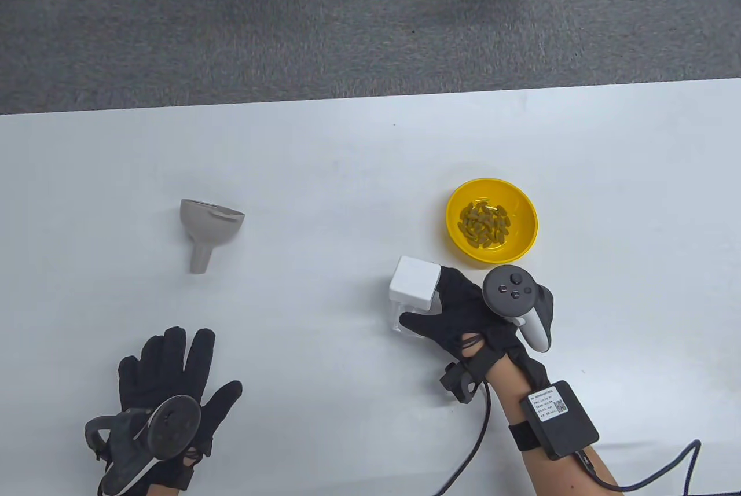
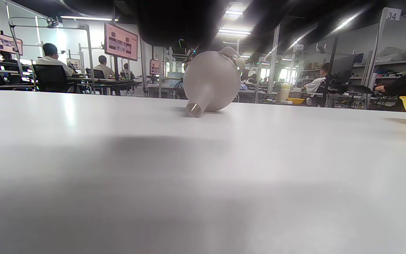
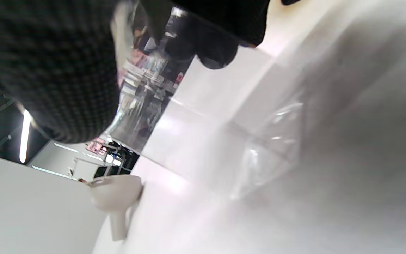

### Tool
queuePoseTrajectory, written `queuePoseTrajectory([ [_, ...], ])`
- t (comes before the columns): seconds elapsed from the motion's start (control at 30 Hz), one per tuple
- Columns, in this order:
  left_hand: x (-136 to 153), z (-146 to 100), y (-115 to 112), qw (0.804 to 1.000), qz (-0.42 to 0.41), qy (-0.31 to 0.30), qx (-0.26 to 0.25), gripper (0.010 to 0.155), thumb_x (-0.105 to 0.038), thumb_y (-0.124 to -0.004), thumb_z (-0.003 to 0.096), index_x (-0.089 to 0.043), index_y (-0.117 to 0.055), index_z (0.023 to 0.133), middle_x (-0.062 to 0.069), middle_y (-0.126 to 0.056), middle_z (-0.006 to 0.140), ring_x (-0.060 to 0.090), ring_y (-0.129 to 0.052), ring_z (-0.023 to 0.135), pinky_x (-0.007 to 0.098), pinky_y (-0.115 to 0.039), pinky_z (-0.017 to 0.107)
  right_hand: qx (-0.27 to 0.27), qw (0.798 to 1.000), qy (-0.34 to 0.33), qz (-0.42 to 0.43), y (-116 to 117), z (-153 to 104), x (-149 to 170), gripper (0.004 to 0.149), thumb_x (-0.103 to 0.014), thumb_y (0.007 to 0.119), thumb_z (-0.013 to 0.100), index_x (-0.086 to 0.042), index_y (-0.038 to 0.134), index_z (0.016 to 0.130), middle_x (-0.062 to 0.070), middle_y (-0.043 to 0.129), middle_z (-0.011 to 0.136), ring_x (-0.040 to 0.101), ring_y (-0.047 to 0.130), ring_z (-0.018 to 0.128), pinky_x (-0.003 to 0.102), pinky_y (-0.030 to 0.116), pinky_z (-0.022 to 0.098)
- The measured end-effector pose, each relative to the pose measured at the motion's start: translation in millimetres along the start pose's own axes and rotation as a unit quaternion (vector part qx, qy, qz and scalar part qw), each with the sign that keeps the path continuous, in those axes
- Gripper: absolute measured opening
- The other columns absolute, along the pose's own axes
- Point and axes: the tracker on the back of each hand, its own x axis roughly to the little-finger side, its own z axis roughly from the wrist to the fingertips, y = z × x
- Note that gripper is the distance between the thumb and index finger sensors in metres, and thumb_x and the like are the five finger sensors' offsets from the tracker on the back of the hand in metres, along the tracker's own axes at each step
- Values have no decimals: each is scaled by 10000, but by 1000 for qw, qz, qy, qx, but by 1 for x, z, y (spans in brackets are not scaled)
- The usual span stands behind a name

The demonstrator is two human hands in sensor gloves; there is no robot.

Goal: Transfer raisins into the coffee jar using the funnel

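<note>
Black-gloved right hand [image 1: 472,311] around jar [image 1: 412,293]

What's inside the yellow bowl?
The yellow bowl holds a small pile of greenish raisins in its middle, with bare yellow wall showing around them. Whatever lies beneath the pile is covered, so only the top raisins can be seen.

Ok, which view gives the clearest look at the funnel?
The left wrist view: the funnel lies on its side, close and sharp, spout toward the camera. The table view shows it whole but small, spout toward the person. The right wrist view catches it blurred at the lower left.
</note>
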Motion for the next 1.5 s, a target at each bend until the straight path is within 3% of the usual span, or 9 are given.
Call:
queuePoseTrajectory([
  [0.2, -2, 0, -1, 1000, -2, -4, 0, 870, -851, -570, 377, -422, -451, 1125, 62, -534, 1233, 418, -553, 1101, 694, -455, 767, -55, 983, 3, 174, 2, -19, -1, 915, -632, 970, 332, -136, 566, 986, 199, 557, 1117, 472, 472, 1051, 659, 418, 745],
  [0.27, -2, 0, -1, 1000, -1, -4, 1, 868, -850, -569, 379, -420, -454, 1125, 64, -536, 1232, 417, -552, 1101, 693, -455, 768, -72, 975, 2, 209, 3, -27, -1, 914, -626, 968, 344, -136, 548, 991, 236, 585, 1096, 509, 563, 1019, 678, 490, 726],
  [0.33, -2, 0, -1, 1000, -1, -5, 2, 868, -850, -570, 379, -421, -455, 1125, 65, -537, 1232, 416, -553, 1102, 694, -456, 767, -83, 969, 4, 232, 3, -35, -1, 920, -626, 963, 352, -128, 535, 997, 222, 727, 1010, 469, 787, 910, 644, 652, 673],
  [0.53, -2, 1, -2, 1000, -1, -5, 8, 869, -850, -569, 379, -418, -459, 1125, 66, -545, 1230, 416, -557, 1100, 693, -457, 767, -105, 964, 10, 245, 7, -53, 8, 926, -654, 940, 364, -116, 533, 1000, 207, 756, 978, 437, 844, 838, 611, 695, 638],
  [1.13, -12, 4, -20, 999, 16, 1, 41, 852, -837, -590, 383, -411, -498, 1115, 59, -560, 1222, 414, -570, 1094, 690, -465, 765, -157, 959, 4, 235, 9, -60, 18, 928, -646, 949, 363, -101, 540, 995, 215, 761, 968, 447, 838, 833, 625, 678, 640],
  [1.37, -40, 14, 13, 996, -75, -21, 33, 846, -825, -608, 387, -389, -525, 1107, 64, -583, 1211, 418, -596, 1083, 680, -497, 759, -159, 959, -14, 233, 8, -65, 10, 928, -648, 946, 365, -105, 537, 997, 209, 754, 976, 445, 835, 839, 625, 676, 644],
  [1.5, -73, 29, 40, 977, -203, -53, 29, 845, -819, -623, 400, -384, -505, 1114, 72, -575, 1213, 425, -617, 1074, 675, -521, 755, -163, 959, -21, 232, 9, -69, 7, 928, -646, 946, 367, -105, 534, 998, 210, 753, 976, 446, 833, 840, 627, 674, 644],
])
